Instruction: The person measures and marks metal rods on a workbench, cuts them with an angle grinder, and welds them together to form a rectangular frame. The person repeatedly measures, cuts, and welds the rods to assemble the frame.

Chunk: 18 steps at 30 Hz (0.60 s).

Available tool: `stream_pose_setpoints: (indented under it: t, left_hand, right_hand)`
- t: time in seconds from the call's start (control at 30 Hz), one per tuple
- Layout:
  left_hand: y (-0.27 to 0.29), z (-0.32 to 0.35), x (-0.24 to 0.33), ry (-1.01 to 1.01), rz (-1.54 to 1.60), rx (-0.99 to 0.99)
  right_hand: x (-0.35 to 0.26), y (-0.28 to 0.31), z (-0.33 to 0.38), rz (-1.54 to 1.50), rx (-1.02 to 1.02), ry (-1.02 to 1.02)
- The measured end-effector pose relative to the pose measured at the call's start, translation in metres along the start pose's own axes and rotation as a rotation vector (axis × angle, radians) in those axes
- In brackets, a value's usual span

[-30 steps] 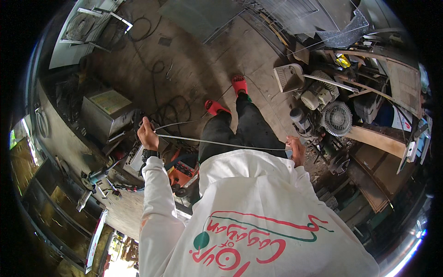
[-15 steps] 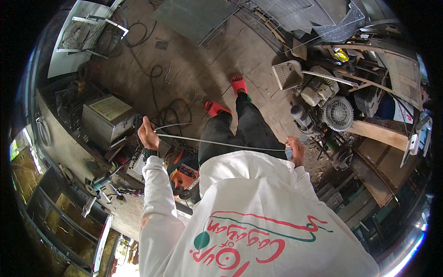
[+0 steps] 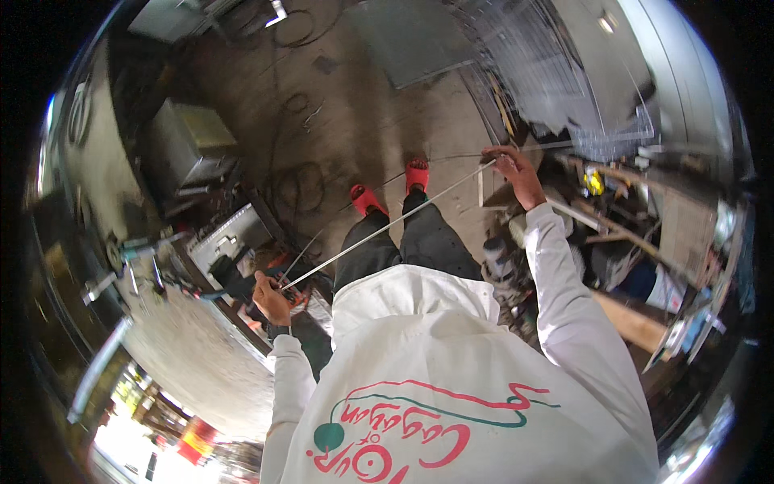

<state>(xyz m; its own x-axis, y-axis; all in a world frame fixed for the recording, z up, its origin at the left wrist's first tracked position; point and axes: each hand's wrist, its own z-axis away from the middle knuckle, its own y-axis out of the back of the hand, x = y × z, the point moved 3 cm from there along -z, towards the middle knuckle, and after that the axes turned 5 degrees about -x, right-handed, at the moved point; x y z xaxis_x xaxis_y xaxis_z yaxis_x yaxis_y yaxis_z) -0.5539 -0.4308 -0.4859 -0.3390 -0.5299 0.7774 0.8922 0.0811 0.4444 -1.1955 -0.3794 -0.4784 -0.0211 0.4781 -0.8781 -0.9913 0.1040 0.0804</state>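
A long, thin, pale strip (image 3: pixel 387 227) stretches in a straight slanting line between my two hands, in front of my legs. Whether it is wire, cord or trim I cannot tell. My left hand (image 3: pixel 272 300), low and close to my body, is closed on its nearer end. A thinner tail (image 3: pixel 303 256) of similar stuff rises beside that hand. Higher up and farther out, my right hand (image 3: pixel 516 173) pinches the other end between its fingers. A faint line runs on to the right past this hand, blurred.
A metal box (image 3: pixel 193 145) and a cluttered bench (image 3: pixel 193 363) stand on the left. Dark cable (image 3: pixel 297 189) lies coiled on the floor beyond my red footwear (image 3: pixel 417 175). A flat grey sheet (image 3: pixel 411 40) lies ahead. Boards (image 3: pixel 633 323) and scrap crowd the right.
My right hand has moved up and away from my body, and my left hand lower and nearer. The strip now slants instead of lying nearly level. The whole view has turned.
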Motion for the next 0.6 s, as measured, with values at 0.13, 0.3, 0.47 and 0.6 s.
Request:
stream_pose_setpoints:
  t: [0.13, 0.3, 0.47, 0.6]
  left_hand:
    - [-0.016, 0.043, 0.020, -0.069, 0.001, 0.039]
    - [-0.024, 0.052, 0.020, -0.260, -0.158, 0.050]
    - [-0.041, 0.063, 0.072, -0.457, -0.395, 0.038]
    - [-0.065, 0.080, 0.100, -0.569, -0.616, -0.080]
  right_hand:
    - [-0.004, 0.017, -0.015, -0.018, -0.047, -0.016]
    - [-0.003, 0.038, -0.024, -0.014, -0.128, -0.051]
    - [-0.007, 0.051, -0.022, 0.072, -0.169, -0.068]
    - [-0.002, 0.052, -0.020, -0.013, -0.210, -0.028]
